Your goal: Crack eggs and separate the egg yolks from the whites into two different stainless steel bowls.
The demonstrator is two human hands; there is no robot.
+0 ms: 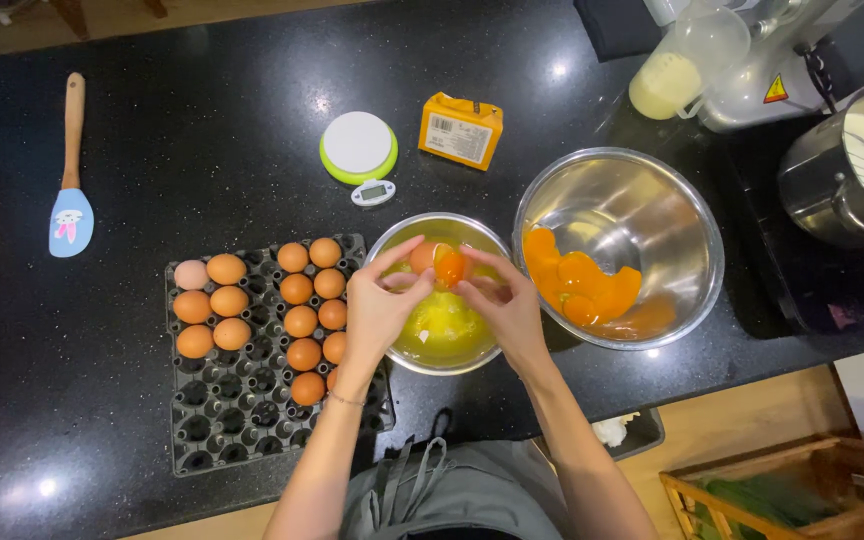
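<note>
My left hand and my right hand hold the two halves of a cracked brown egg over a small steel bowl. An orange yolk sits in the shell half at my right fingertips. Egg white pools yellowish in the small bowl beneath. To the right a larger steel bowl contains several yolks. A dark egg tray with several brown eggs lies left of my left hand.
On the black counter are a blue spatula with a wooden handle, a green-rimmed kitchen scale and an orange carton. A stand mixer with a steel bowl and whisk stands at the right. A wooden crate sits below.
</note>
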